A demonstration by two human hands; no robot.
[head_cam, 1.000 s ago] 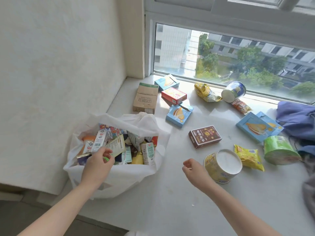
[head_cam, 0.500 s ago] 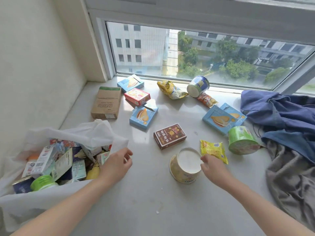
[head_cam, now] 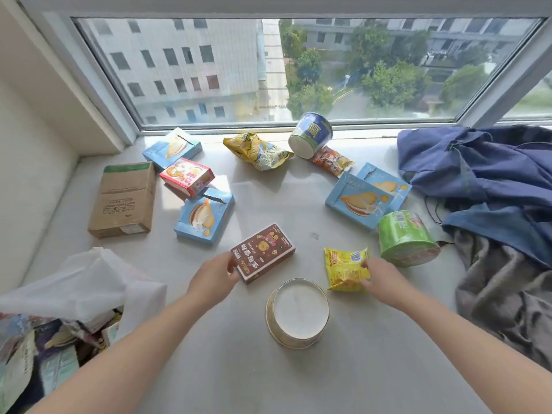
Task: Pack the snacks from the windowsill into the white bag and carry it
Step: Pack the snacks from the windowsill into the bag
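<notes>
Head view: the left grip [head_cam: 213, 277] has quit the white bag [head_cam: 83, 282] at lower left to clasp the brown box [head_cam: 263, 252] mid-frame, while the right grip [head_cam: 385, 279] pinches the yellow packet [head_cam: 346, 268] right of it, both seemingly bag-bound.

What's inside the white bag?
Inside the white bag lie colourful snack boxes and packets, jumbled together. The bag's folded-over top hides the rest, and anything underneath cannot be seen.

Blue cloth [head_cam: 484, 180] touching grey cloth [head_cam: 501, 288], rt side; window [head_cam: 268, 70] behind.

Windowsill [head_cam: 268, 198] bears snack boxes [head_cam: 204, 218], cups [head_cam: 298, 312], packets [head_cam: 257, 150], clothes [head_cam: 478, 180].
</notes>
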